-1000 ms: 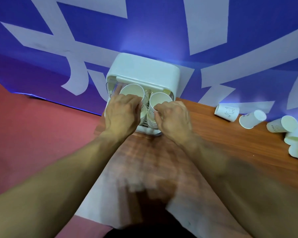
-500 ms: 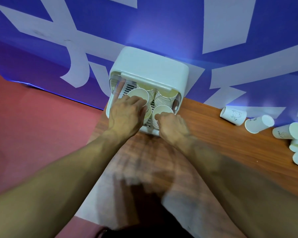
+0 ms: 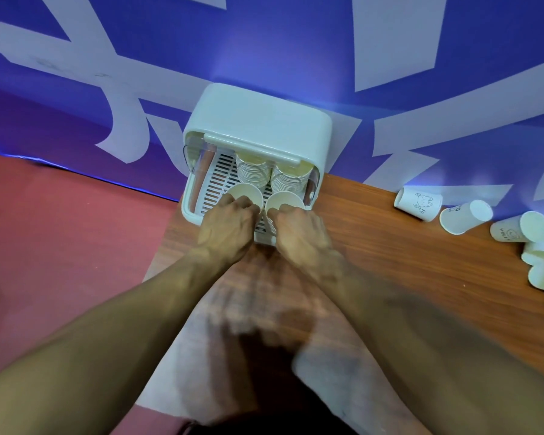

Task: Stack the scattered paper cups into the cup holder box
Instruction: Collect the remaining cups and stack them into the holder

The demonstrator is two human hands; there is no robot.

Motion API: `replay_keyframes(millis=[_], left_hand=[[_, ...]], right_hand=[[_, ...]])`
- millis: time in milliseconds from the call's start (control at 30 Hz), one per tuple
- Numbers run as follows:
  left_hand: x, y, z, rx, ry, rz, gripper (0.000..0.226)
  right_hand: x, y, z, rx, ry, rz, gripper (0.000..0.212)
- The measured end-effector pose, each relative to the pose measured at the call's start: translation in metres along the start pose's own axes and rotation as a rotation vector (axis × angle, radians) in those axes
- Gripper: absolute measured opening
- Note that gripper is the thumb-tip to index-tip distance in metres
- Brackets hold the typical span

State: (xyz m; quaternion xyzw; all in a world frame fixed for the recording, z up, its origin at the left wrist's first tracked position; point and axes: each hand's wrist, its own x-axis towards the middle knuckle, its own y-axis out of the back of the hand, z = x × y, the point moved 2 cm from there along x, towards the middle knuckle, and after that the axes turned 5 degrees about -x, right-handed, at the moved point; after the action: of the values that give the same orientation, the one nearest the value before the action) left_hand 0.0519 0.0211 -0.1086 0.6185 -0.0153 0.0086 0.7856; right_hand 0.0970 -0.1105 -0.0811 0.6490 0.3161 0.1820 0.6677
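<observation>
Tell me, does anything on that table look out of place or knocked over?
Yes. Several paper cups lie tipped on their sides along the right edge of the wooden table, outside the white cup holder box. Inside the box the cup stacks look orderly; each hand holds one more cup.

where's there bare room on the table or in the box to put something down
Free: the wooden table between the right hand and the loose cups at the right edge; and the slatted floor of the cup holder box left of its two stacks. Crowded: the box front, where both hands hold cups, left hand included, and the table's right edge.
</observation>
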Motion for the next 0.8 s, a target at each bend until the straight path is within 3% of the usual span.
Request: replay_keyframes(millis=[267,400,600,800], left_hand=[[0.009,0.010,0.007,0.058,0.033,-0.132,0.020],[0.017,0.044,0.017,0.099,-0.027,-0.096,0.032],[0.038,0.112,0.079,0.030,-0.155,-0.056,0.040],[0.073,0.195,0.184,0.041,-0.317,0.056,0.040]], right_hand=[[-0.003,-0.004,0.002,0.017,-0.026,0.002,0.030],[-0.016,0.013,0.006,-0.010,-0.005,0.137,0.025],[-0.060,0.094,0.050,-0.007,-0.151,0.296,0.029],[-0.134,0.197,0.135,-0.091,-0.391,0.451,0.034]])
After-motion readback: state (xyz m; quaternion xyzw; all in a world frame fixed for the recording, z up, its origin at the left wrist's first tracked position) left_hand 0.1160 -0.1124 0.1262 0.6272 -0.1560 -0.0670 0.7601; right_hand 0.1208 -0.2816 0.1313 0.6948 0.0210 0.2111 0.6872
